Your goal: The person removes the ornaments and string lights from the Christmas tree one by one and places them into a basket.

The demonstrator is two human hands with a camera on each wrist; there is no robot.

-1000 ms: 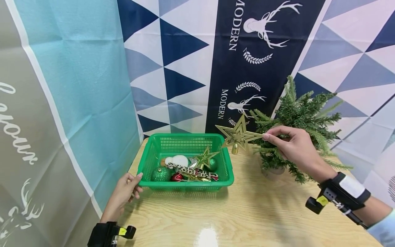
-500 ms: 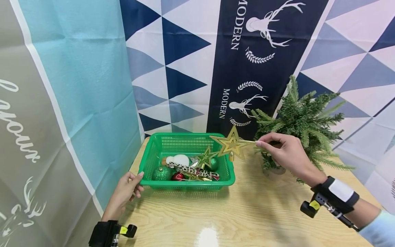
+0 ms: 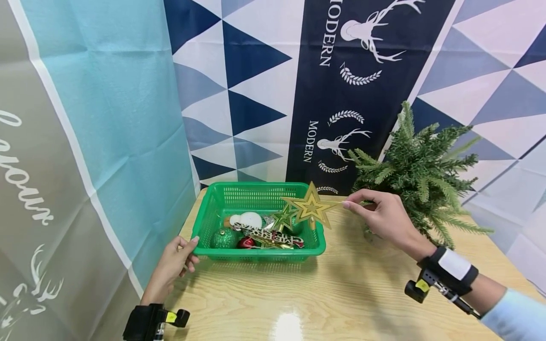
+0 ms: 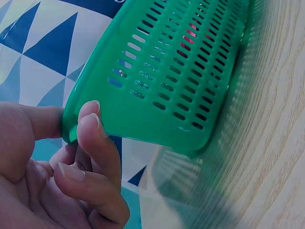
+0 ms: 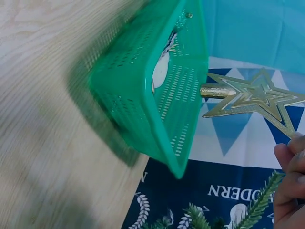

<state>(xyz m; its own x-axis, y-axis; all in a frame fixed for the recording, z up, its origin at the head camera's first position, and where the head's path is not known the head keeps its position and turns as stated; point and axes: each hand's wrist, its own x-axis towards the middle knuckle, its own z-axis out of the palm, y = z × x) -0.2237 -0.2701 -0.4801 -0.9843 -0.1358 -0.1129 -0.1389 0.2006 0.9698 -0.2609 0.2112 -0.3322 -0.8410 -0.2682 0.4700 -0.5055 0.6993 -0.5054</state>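
Gold star topper [image 3: 310,207] is hanging in the air above the right rear corner of the green basket [image 3: 256,255], pinched by one point between the fingertips of the right hand [image 3: 377,216]. From the head view, the basket is sitting on the wooden table [image 3: 341,298] and holding a smaller green-gold star [image 3: 283,217], a green glitter ball [image 3: 222,239], a red ball [image 3: 245,243], a white ornament [image 3: 246,220] and a lettered sign [image 3: 273,236]. A small artificial tree [image 3: 420,168] is standing just behind the right hand, whose forearm is stretching in from the lower right. The left hand [image 3: 174,264] is gripping the basket's front left corner.

In the left wrist view, the left hand [image 4: 52,176] is curling its fingers round the basket rim [image 4: 71,129], the thumb pressing from the other side.

In the right wrist view, the star [image 5: 255,98] is floating just beside the basket wall [image 5: 181,95], its glittery stem pointing towards the wall, and the right hand [image 5: 290,183] is clasping one tip; a tree sprig [image 5: 259,202] is lying against the fingers.
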